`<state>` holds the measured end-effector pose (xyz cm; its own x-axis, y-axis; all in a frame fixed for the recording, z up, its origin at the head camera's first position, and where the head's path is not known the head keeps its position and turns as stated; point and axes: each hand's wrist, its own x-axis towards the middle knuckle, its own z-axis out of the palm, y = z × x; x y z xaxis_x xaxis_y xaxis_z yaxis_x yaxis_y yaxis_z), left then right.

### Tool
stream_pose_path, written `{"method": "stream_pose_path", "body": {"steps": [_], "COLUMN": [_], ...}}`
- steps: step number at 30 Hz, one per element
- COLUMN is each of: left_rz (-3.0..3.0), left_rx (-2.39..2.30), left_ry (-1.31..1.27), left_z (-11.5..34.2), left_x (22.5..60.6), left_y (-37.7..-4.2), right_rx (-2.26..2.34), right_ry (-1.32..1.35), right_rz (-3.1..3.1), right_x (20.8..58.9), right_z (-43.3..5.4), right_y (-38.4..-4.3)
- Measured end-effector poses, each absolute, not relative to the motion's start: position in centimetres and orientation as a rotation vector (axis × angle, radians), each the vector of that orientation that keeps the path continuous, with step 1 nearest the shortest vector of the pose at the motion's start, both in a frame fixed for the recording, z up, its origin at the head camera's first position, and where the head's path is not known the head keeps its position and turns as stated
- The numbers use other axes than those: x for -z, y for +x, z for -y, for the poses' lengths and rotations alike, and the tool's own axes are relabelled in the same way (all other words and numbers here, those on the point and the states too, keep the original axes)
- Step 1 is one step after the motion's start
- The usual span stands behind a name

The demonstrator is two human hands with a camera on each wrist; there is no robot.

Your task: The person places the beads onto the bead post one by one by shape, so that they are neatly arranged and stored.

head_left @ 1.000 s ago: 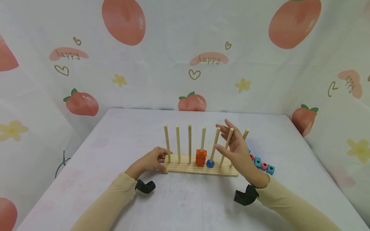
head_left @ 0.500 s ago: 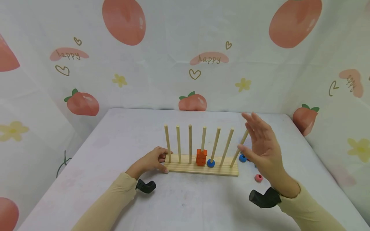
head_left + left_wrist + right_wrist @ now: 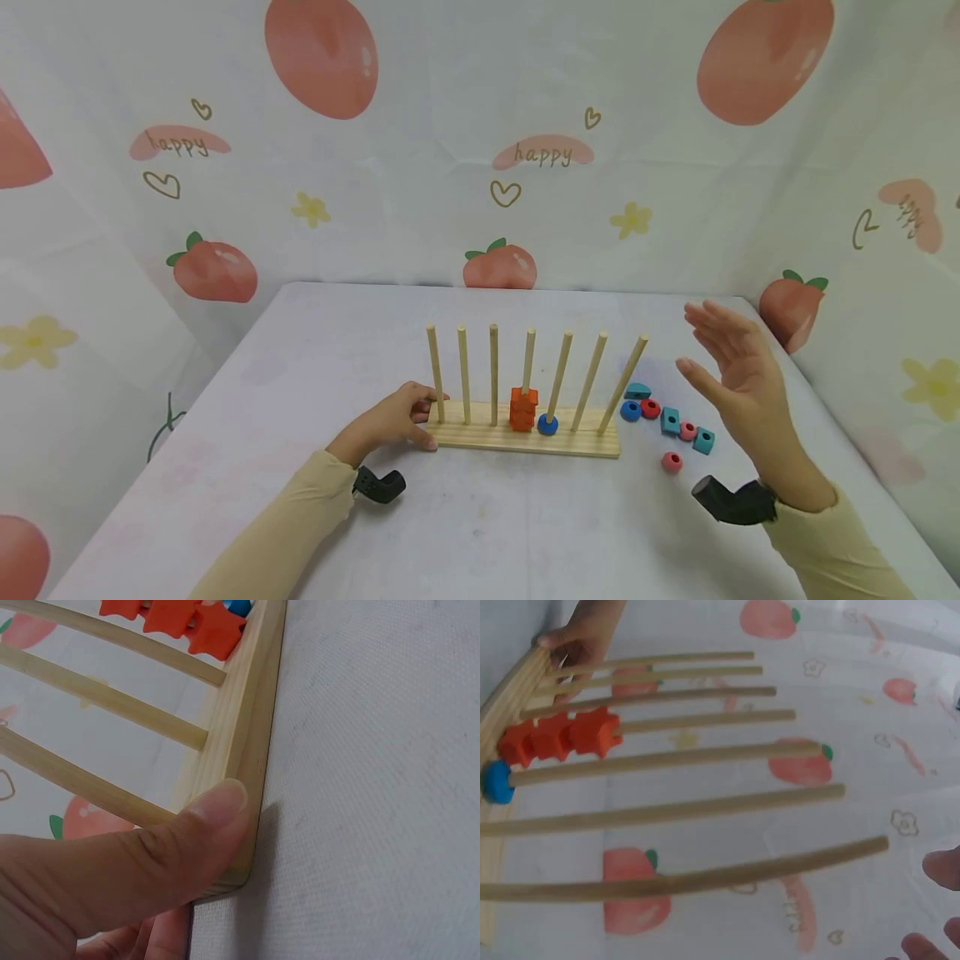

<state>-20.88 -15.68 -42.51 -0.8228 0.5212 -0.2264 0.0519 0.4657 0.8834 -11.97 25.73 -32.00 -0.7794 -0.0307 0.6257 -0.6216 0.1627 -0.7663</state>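
In the head view my left hand grips the left end of a wooden peg board. Its thumb lies along the front edge, with other fingers behind the end. Upright wooden pegs stand in a row on the board. Orange star-shaped beads are stacked on the middle peg, and one blue bead sits at the foot of the peg to their right. My right hand hovers with spread fingers, holding nothing, beyond the board's right end and up beside the loose beads.
Right of the board lie a teal half-round bead, a blue bead, a red bead, teal block beads and pink beads. A patterned cloth hangs behind the table.
My right hand has moved from among the right pegs out to the right, uncovering the loose beads. The left hand and the board have stayed in place.
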Motion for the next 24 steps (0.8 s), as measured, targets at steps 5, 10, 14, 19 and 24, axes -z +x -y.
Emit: {"method": "stream_pose_path", "body": {"steps": [5,10,14,19,24], "left_rz": [-2.248,-2.257,-2.27,-2.256,-2.262], "left_rx": [-1.335,-1.322,-1.312,-1.332,-1.323], "left_ry": [0.468,0.474,0.477,0.465,0.451], "left_z": [15.8,15.8,15.7,15.7,15.6], "left_x": [42.6,42.5,42.5,42.7,42.7], "left_y": [-20.9,-20.9,-20.9,-21.0,-21.0], "right_rx": [-1.302,-1.175,-1.198,-1.153,-1.059], "right_ry": [0.423,0.37,0.348,0.33,0.38], "right_rz": [2.384,2.704,2.876,2.99,3.041], "right_x": [34.1,36.0,37.5,39.4,40.8], "right_z": [-27.3,-28.2,-28.7,-29.3,-29.6], "right_y": [-13.3,-14.3,-15.2,-16.4,-17.2]}}
